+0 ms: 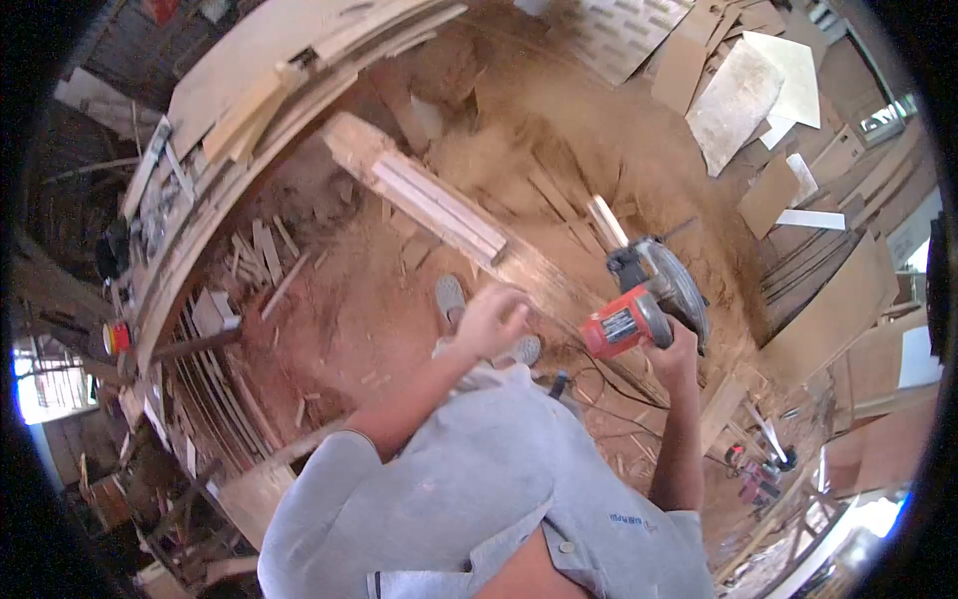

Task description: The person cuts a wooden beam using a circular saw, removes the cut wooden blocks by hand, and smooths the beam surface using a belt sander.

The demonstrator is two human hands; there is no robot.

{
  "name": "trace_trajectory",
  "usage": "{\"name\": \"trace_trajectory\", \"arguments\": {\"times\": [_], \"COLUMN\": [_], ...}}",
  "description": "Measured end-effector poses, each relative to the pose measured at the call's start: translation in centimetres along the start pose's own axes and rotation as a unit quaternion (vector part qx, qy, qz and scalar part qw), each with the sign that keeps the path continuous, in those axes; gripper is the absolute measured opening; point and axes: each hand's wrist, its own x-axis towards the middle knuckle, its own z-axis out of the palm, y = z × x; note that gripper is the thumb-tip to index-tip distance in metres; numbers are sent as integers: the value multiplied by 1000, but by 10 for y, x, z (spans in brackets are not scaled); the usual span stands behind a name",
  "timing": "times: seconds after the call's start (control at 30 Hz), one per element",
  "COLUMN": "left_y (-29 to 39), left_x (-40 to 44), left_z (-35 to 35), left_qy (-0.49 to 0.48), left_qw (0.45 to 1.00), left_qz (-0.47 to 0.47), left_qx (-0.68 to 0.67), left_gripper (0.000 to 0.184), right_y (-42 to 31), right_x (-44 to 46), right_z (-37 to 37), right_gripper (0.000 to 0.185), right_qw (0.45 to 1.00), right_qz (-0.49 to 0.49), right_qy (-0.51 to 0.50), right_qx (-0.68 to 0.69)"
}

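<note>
Right of centre in the frame, the red saw [633, 311], prob. hvy & rigid, is best held by its dark handle [656, 321], where the R hand [677, 354] grips it, w/ the L hand [492, 324] loosely curled & seemingly holding nothing nr the plank [539, 277], mid-frame.

Long wooden beam [534, 274], pale strips [439, 209] on top, reddish floor [334, 339] under scattered offcuts [266, 250] and, apparently, sawdust [639, 125]

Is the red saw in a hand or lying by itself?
The red saw is in a hand: the right hand grips its handle. Whether it's running, I cannot tell.
</note>
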Motion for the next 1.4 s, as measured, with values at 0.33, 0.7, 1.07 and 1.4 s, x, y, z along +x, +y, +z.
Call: {"name": "trace_trajectory", "arguments": {"times": [0.33,0.7,1.07,1.4], "left_y": [-45,-44,-71,-82], "left_x": [-46,-31,-25,-18], "left_z": [0,-20,-25,-44], "left_qy": [140,131,106,93], "left_qw": [784,796,850,839], "left_qz": [-404,-403,-407,-449], "left_qx": [-450,-433,-317,-294], "left_gripper": [48,42,43,42], "right_y": [-120,-116,-141,-142], "right_x": [-3,8,10,16], "right_z": [48,120,131,158], "right_gripper": [50,54,33,30], "right_qw": [973,969,972,972], "right_qz": [-55,-83,-49,-67], "right_qy": [-214,-215,-225,-209], "right_qx": [60,87,37,79]}}
